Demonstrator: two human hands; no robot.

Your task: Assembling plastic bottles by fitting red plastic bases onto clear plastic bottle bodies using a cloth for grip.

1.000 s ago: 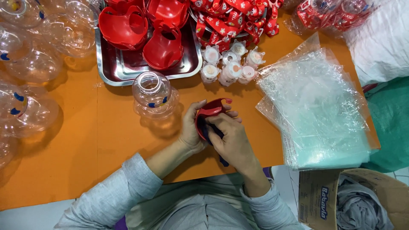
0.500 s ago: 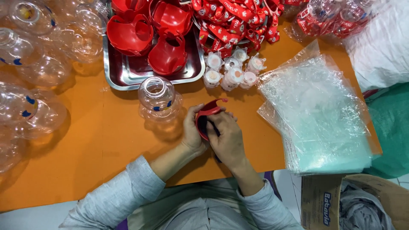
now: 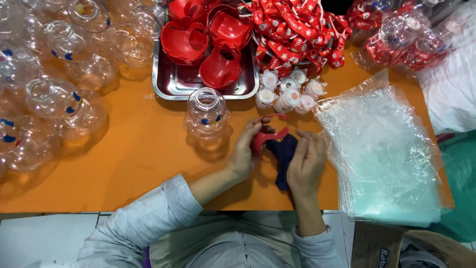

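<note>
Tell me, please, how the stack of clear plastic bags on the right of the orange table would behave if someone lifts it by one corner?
The stack of clear plastic bags would probably sag and drape, since the sheets look thin and crinkled. The glossy layers may slide apart, as their edges already fan out unevenly. It likely feels light for its area.

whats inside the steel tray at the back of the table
Red plastic cap pieces are piled in the steel tray, and some bare metal floor shows at its front. Anything under the pile is covered.
</note>
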